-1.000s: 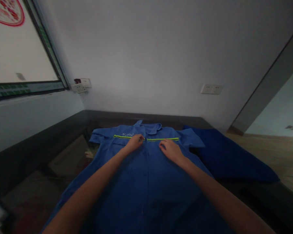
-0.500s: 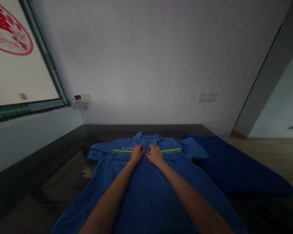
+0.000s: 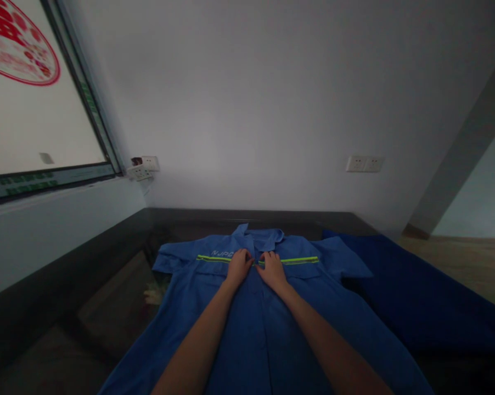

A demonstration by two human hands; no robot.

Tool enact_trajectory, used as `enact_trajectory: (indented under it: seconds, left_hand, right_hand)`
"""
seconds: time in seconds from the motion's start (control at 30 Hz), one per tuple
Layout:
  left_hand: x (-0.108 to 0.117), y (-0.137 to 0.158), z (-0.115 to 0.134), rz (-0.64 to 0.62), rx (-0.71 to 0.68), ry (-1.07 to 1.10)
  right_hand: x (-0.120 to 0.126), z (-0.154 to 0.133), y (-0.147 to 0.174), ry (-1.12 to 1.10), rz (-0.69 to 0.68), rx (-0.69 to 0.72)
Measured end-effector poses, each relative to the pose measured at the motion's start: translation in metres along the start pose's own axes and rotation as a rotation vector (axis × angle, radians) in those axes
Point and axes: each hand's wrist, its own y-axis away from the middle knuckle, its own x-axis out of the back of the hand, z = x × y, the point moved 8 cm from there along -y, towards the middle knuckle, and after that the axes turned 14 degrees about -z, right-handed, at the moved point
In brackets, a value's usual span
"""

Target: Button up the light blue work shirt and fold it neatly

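A blue short-sleeved work shirt (image 3: 301, 296) lies spread face up, its collar at the far end. Yellow-green reflective strips and white lettering run across its chest. My left hand (image 3: 240, 264) is closed on the left side of the front opening, just below the collar. Facing it, my right hand (image 3: 272, 269) pinches the other side of the opening at the strip's height. The fingertips of both hands nearly meet at the placket. Whatever small part lies between the fingers is too small to make out.
Beneath the shirt is a dark, glossy table (image 3: 107, 307). Darker blue cloth (image 3: 412, 291) lies to the right. Sockets (image 3: 365, 163) sit on the wall behind, with more sockets (image 3: 142, 167) near the window (image 3: 37, 120) at left.
The whole view has shifted slightly, so the shirt and hands appear a little further right. Both hands stay at the same spot on the shirt's front, fingers still closed.
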Motion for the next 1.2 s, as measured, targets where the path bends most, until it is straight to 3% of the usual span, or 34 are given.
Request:
enact_trajectory:
  seconds: [0.47, 0.83, 1.03, 1.2]
  left_hand:
    - [0.012, 0.002, 0.019, 0.084, -0.037, 0.032]
    - [0.012, 0.002, 0.022, 0.041, 0.023, 0.052]
    - [0.022, 0.002, 0.038, 0.052, -0.015, 0.089]
    - [0.016, 0.007, 0.043, 0.057, -0.054, 0.134]
  right_hand:
    - [0.000, 0.017, -0.012, -0.222, 0.039, 0.021]
    - [0.010, 0.045, -0.018, -0.606, 0.152, 0.012]
    - [0.022, 0.040, -0.025, -0.757, 0.169, 0.089]
    - [0.021, 0.036, -0.027, -0.817, 0.157, 0.138]
